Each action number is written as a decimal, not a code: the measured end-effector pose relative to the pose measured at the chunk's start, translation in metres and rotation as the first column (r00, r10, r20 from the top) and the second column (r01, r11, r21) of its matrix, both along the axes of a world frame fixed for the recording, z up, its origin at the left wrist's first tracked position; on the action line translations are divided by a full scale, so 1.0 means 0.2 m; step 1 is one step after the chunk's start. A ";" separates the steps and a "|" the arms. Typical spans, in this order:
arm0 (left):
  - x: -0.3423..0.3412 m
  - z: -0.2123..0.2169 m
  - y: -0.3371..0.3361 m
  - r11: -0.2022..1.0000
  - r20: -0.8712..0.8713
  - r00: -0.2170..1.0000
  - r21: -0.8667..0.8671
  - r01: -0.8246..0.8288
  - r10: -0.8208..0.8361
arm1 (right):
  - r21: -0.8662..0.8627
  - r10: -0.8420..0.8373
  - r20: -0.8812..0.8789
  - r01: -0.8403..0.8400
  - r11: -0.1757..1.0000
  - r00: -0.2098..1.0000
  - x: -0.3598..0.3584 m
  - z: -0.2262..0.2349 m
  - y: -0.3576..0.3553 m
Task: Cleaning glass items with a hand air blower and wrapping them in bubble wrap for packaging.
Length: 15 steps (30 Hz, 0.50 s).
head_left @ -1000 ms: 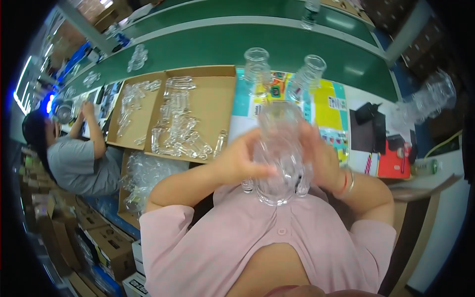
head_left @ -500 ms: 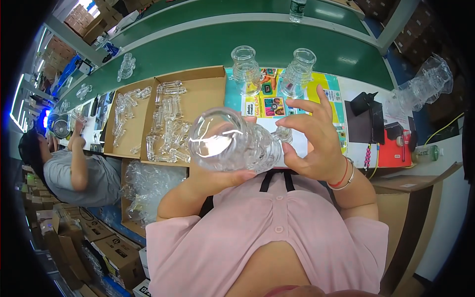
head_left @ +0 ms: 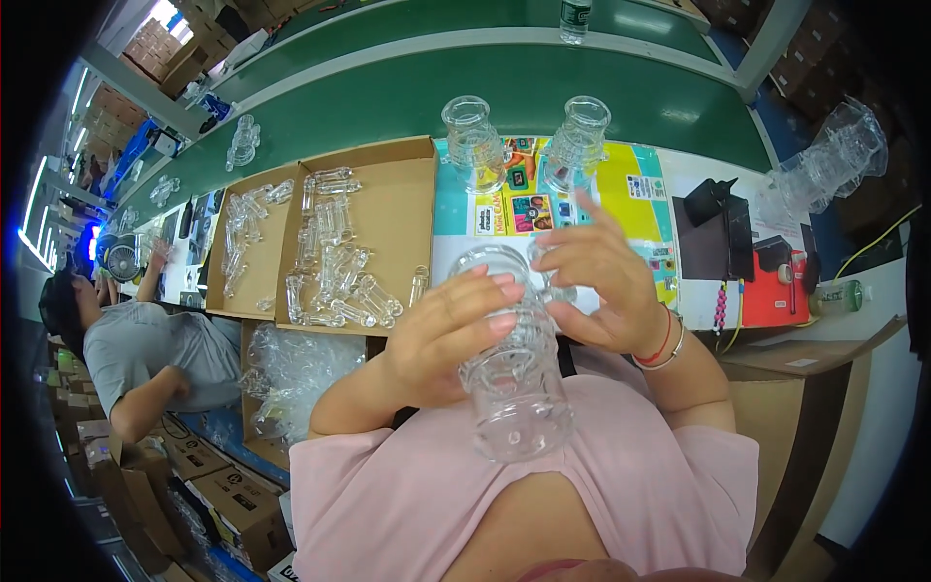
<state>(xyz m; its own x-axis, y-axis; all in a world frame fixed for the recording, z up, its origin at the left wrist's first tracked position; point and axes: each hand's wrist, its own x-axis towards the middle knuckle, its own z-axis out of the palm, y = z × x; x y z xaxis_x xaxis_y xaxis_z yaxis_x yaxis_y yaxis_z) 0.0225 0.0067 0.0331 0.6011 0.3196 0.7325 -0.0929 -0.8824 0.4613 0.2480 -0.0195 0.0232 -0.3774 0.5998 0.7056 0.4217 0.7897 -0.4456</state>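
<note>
A clear glass vessel [head_left: 524, 417] with a bulging, ringed body is tilted in front of my chest, its flat round end toward me. My left hand [head_left: 451, 339] is wrapped around its middle from the left. At the vessel's right side, the thumb and fingers of my right hand [head_left: 611, 291] pinch a small clear glass piece [head_left: 555, 281]. I cannot tell whether that piece is joined to the vessel or only touches it. On the table beyond my hands stand two similar vessels, one on the left [head_left: 474, 145] and one on the right [head_left: 578, 145].
A divided cardboard tray [head_left: 398, 233] holds several small glass tubes. Below it, a box contains clear plastic wrapping [head_left: 296, 373]. Wrapped glassware [head_left: 824, 165], a black stand [head_left: 718, 204] and a red sheet [head_left: 771, 291] lie right. A co-worker in grey [head_left: 155, 349] sits left.
The vessel has been turned, so its wide end now points toward me instead of up and left. My left hand has shifted onto its upper side. The right hand stays at its side.
</note>
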 end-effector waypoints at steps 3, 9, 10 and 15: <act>-0.02 -0.04 0.00 0.974 0.032 0.987 -0.157 0.162 -0.159 | -0.314 0.207 -0.319 -0.309 0.898 0.925 -0.02 -0.02 0.00; 0.00 -0.07 -0.02 0.399 0.510 0.840 -0.820 0.410 0.186 | -0.542 0.046 -0.373 -0.258 0.800 0.927 -0.09 -0.18 -0.06; 0.00 -0.11 -0.02 0.418 0.513 0.836 -0.815 0.402 0.196 | -0.613 -0.049 -0.452 -0.270 0.742 0.891 -0.10 -0.21 -0.07; -0.03 -0.30 -0.02 0.335 0.064 0.998 -0.940 0.062 -0.003 | -0.520 -0.231 -0.660 -0.213 0.827 0.715 -0.16 -0.23 -0.05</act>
